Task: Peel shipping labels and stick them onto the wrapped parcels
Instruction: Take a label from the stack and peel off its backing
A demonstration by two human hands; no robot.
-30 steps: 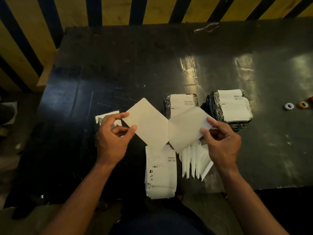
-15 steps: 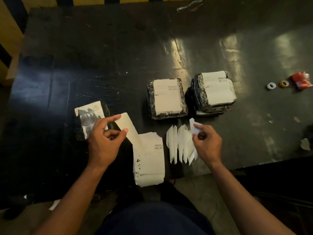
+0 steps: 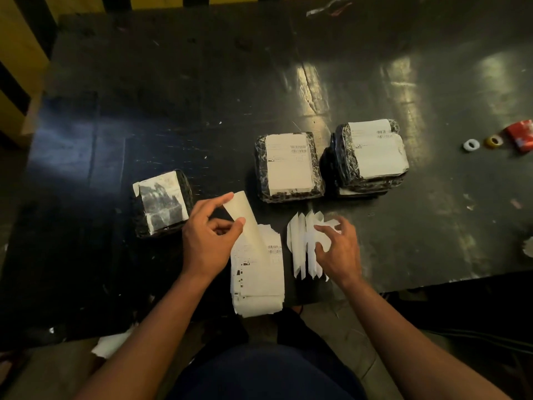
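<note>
The left hand [image 3: 208, 241] pinches a peeled label [image 3: 242, 216] between thumb and forefinger near its upper end, the other fingers curled beneath; the strip hangs tilted, its lower part lying over the stack of printed labels [image 3: 258, 272]. That stack lies at the near edge of the dark counter [image 3: 173, 111], its bottom end overhanging the edge. The right hand [image 3: 339, 249] is spread loosely, fingers relaxed and slightly bent, resting on a fan of blank backing strips [image 3: 300, 246] just right of the stack; it grips nothing that can be made out.

Left of the left hand sits a black-wrapped parcel [image 3: 163, 204], close beside the knuckles, with a smudged, greyed sheet on top. Beyond the hands, a second wrapped parcel [image 3: 288, 166] carries a clean label with barcodes. Just to its right is a pile of parcels [image 3: 372, 157], the top one labelled as well.

Far right on the counter lie a white ring [image 3: 471, 145], a yellow ring [image 3: 493, 141] and a red packet [image 3: 520, 135], well apart from the parcels. A yellow-and-black striped wall [image 3: 17, 39] shows at the upper left.
</note>
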